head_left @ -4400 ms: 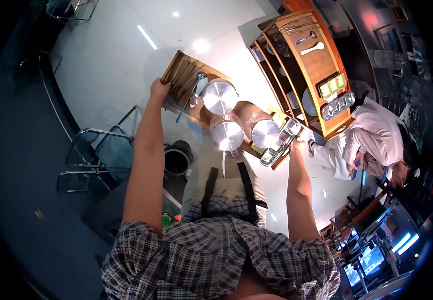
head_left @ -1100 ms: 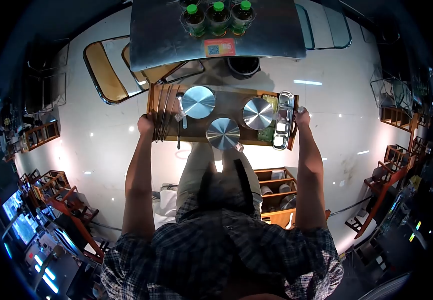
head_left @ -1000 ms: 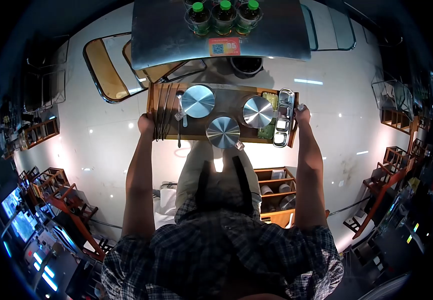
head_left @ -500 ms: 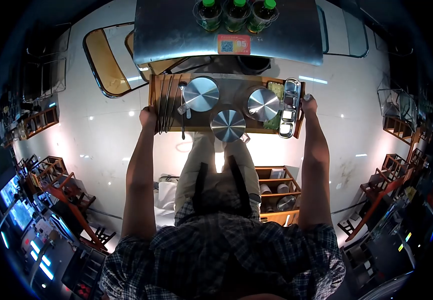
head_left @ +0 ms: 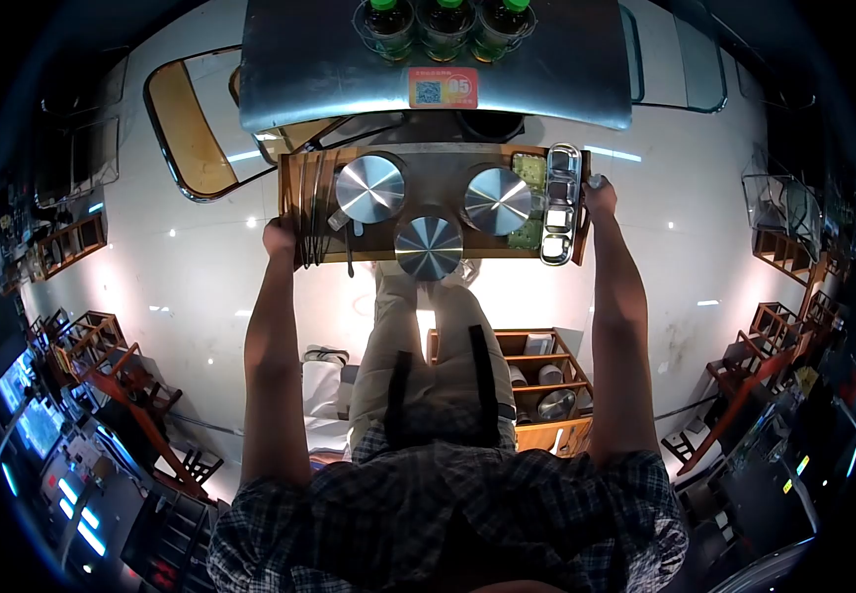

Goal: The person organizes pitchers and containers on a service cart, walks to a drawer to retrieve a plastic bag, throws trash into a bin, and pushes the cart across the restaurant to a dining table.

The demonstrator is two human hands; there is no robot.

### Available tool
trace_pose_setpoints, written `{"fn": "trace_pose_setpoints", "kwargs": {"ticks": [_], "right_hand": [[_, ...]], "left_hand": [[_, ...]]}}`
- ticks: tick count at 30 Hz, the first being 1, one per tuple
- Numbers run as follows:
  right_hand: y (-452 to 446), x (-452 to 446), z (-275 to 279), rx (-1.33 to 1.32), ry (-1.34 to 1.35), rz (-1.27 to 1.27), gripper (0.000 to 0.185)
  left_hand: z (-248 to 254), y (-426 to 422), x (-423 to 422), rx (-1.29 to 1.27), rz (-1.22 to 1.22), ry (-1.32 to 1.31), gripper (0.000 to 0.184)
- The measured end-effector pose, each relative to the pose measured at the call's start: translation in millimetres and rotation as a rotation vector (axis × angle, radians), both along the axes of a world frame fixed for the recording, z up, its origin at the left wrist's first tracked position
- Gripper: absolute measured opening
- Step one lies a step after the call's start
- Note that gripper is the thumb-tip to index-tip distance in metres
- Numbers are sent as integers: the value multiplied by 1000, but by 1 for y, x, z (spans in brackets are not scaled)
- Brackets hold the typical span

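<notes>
A wooden tray (head_left: 436,183) is held level in front of my body. My left hand (head_left: 280,237) is wrapped round its left end, and my right hand (head_left: 601,198) grips the right end. Three round steel-topped jars or mugs, including a left one (head_left: 370,189), a right one (head_left: 498,201) and a front one (head_left: 429,248), stand on the tray. Thin dark rods or racks (head_left: 314,208) lie beside my left hand. Near my right hand are a green patterned box (head_left: 527,201) and a long steel divided dish (head_left: 560,205).
Ahead stands a dark table (head_left: 339,89) bearing green-capped bottles (head_left: 445,30) and a red number card (head_left: 444,88). A chair (head_left: 194,128) is at its left. Below my right forearm sits a wooden compartment rack (head_left: 556,376) with cups. Shelves and furniture line both sides.
The table and the tray have shifted slightly left in view. My legs have changed position a little, and more of the compartment rack shows. Both hands keep their hold on the tray.
</notes>
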State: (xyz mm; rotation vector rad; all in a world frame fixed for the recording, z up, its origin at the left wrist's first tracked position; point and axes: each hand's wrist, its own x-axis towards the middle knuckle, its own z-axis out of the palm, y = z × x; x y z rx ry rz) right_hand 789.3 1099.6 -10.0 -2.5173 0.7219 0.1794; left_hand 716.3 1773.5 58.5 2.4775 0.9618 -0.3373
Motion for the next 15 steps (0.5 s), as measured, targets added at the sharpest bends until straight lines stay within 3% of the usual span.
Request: {"fn": "trace_pose_setpoints", "kwargs": {"ticks": [8, 15], "right_hand": [[-1, -9, -20, 17, 55, -64, 29], [35, -13, 41, -165, 64, 13, 35]], "left_hand": [[-3, 1, -6, -84, 99, -70, 38], [-14, 8, -4, -85, 66, -50, 38]]}}
